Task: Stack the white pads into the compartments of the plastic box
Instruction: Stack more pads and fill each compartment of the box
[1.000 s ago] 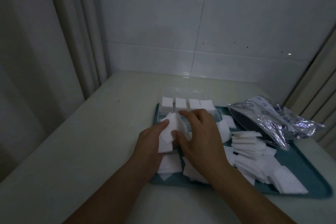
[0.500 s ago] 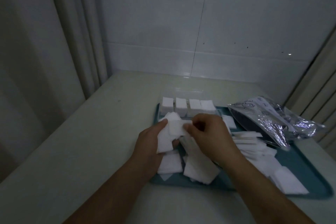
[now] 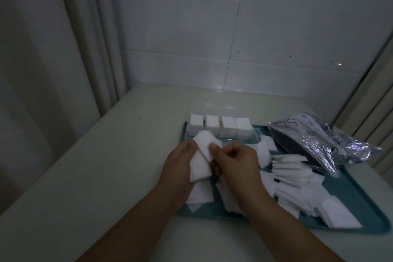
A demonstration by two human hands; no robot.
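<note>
The white pads are thin, soft, square pieces with slightly ragged edges, and they appear in three places around the teal tray point(image 3: 361, 204). A small bunch of them point(image 3: 202, 155) is held above the tray's near-left part: the left hand point(image 3: 180, 168) grips the bunch with thumb and fingers curled round its lower half, and the right hand point(image 3: 236, 161) pinches the top pad's near edge between thumb and forefinger, the other fingers curled in. The bunch is fanned, the top pad tilted away from the rest. At the tray's far-left corner stands the clear plastic box point(image 3: 221, 130), its walls hard to make out in the dim light; four compartments in a row each show a stack of pads, their tops roughly level with one another. Whether more compartments lie behind cannot be told. The loose pads point(image 3: 297, 181) lie scattered and overlapping across the tray's middle and near-right part, some in a rough stepped pile, and a few lie under the hands. A crinkled silver foil bag point(image 3: 319, 144) lies over the tray's far-right edge, close to the loose pile. The tray sits on a pale table point(image 3: 95, 166), whose bare surface stretches wide to the tray's left and behind it up to the tiled wall point(image 3: 212, 38); a curtain point(image 3: 63, 49) hangs along the table's left edge.
</note>
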